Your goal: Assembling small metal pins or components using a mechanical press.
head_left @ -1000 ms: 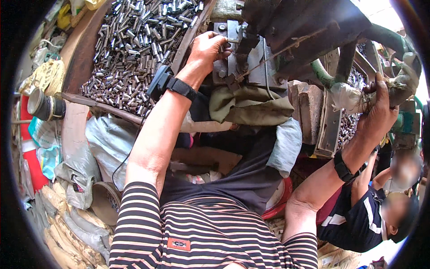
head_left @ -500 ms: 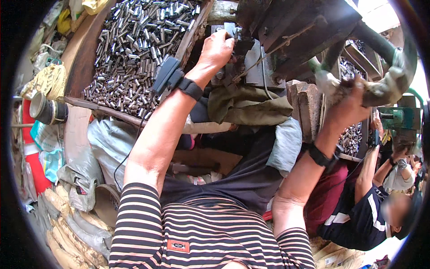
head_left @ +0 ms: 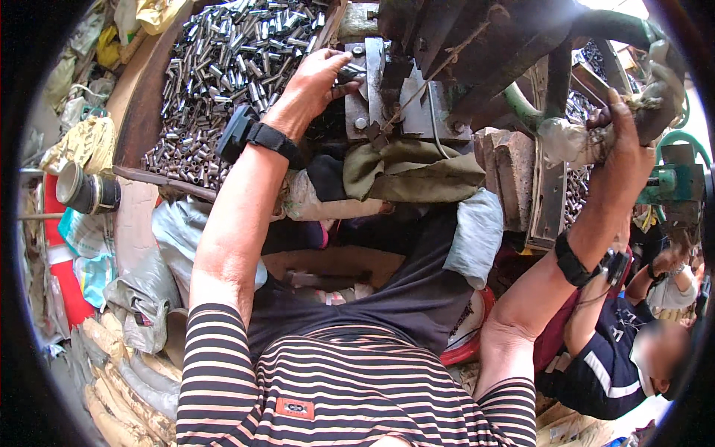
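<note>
My left hand [head_left: 316, 80] is at the near left side of a metal fixture [head_left: 359, 125] on the press, between it and the heap of parts. A small shiny metal tube [head_left: 352, 72] sits between its thumb and index finger, partly hidden. On the right, my right hand [head_left: 625, 145] is closed round the cloth-wrapped lever handle [head_left: 588, 141] of the press. The dark press body [head_left: 491, 52] stands between my hands, with a cord hanging across the front of the fixture.
A wooden bin [head_left: 125, 141] full of small metal tubes [head_left: 238, 74] lies left of the fixture. An olive cloth [head_left: 410, 175] drapes below the press, beside upright wooden blocks [head_left: 510, 175]. Close on my right, a co-worker [head_left: 603, 357] works at a green machine [head_left: 674, 182].
My left hand has drawn back leftward from the fixture, which now shows more. My right hand has shifted right and slightly down with the swung lever.
</note>
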`<state>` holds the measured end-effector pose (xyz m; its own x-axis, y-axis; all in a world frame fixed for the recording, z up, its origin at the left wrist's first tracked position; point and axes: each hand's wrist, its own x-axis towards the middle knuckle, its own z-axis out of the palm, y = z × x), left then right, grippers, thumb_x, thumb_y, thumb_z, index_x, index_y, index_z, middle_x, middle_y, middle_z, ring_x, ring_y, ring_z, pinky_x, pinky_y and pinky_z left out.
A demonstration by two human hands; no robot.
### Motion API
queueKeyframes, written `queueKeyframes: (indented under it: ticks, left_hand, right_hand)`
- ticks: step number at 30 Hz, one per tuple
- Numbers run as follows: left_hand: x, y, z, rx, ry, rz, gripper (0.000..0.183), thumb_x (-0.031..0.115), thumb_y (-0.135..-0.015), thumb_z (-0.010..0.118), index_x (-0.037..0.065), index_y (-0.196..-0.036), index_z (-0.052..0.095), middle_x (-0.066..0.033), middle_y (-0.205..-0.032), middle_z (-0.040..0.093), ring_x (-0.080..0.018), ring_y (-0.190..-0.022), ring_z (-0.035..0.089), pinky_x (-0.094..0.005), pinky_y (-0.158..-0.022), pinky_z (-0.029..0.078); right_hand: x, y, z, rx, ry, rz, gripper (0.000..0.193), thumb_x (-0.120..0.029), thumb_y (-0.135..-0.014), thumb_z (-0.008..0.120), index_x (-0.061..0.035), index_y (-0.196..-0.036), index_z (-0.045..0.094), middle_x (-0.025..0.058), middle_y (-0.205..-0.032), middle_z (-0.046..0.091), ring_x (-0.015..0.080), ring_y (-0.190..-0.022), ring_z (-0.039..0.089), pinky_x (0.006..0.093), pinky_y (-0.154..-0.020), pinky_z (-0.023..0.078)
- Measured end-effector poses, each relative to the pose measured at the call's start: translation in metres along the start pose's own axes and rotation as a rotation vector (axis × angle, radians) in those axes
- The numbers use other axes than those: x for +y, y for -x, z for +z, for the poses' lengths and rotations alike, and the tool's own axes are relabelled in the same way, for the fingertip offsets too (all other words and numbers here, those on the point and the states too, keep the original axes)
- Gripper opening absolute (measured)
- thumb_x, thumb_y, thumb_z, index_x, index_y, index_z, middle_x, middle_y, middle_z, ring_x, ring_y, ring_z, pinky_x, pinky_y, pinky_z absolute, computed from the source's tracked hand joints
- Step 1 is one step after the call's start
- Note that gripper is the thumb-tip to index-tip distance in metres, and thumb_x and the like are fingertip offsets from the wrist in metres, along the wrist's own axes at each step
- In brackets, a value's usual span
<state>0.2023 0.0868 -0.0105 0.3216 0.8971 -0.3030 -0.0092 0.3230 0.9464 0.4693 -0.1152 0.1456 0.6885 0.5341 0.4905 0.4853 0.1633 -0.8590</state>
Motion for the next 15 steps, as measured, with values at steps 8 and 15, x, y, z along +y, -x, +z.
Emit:
queueKeyframes:
  ticks: [8, 15]
  left_hand:
    - [-0.025, -0.006, 0.022, 0.042, 0.063, 0.173, 0.019, 0.015, -0.087, 0.062, -0.002, -0.091, 0.056, -0.0091, -0.084, 0.062, -0.0166, -0.067, 0.063, -0.0265, -0.059, 0.055]
    - [-0.021, 0.006, 0.039, 0.194, -0.247, 0.276, 0.028, 0.025, -0.089, 0.060, -0.003, -0.085, 0.063, -0.0039, -0.070, 0.059, -0.0092, -0.062, 0.054, -0.0261, -0.054, 0.043]
  right_hand:
    - [0.006, -0.018, -0.004, -0.063, 0.070, -0.205, 0.014, -0.010, -0.080, 0.066, 0.0021, -0.087, 0.068, 0.0053, -0.070, 0.062, 0.0098, -0.062, 0.057, 0.0228, -0.058, 0.044]
    - [0.011, 0.010, 0.017, 0.071, -0.155, -0.004, 0.011, -0.002, -0.078, 0.067, 0.0010, -0.086, 0.059, 0.0057, -0.068, 0.058, 0.0135, -0.055, 0.056, 0.0250, -0.053, 0.046]
